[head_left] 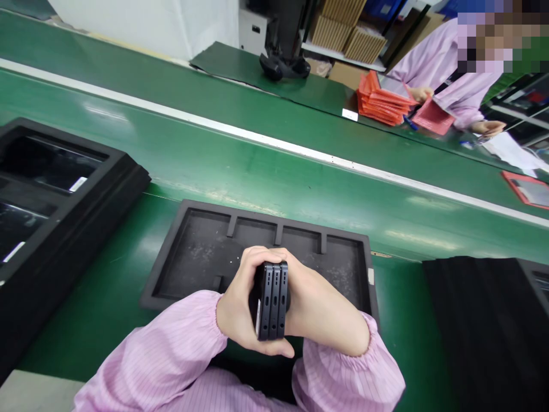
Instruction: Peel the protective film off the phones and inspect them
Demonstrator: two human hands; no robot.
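Note:
Three dark smartphones (274,300) stand on edge, pressed face to face in one stack, with their port ends turned toward me. My left hand (240,312) is closed round the stack from the left, its thumb stretched along the underside. From the right, my right hand (302,292) is closed against the phones; most of its fingers are hidden behind them. A white label shows on the leftmost phone. Below and beyond my hands lies a black foam tray (206,246) with short dividers along its walls and pale specks on its floor.
Stacked black trays (107,206) holding dark-screened devices stand at left. More black trays (480,320) are at right. Across the green conveyor (266,166), a co-worker's hand (422,94) handles red pouches (381,103). A black object (285,66) sits on the far bench.

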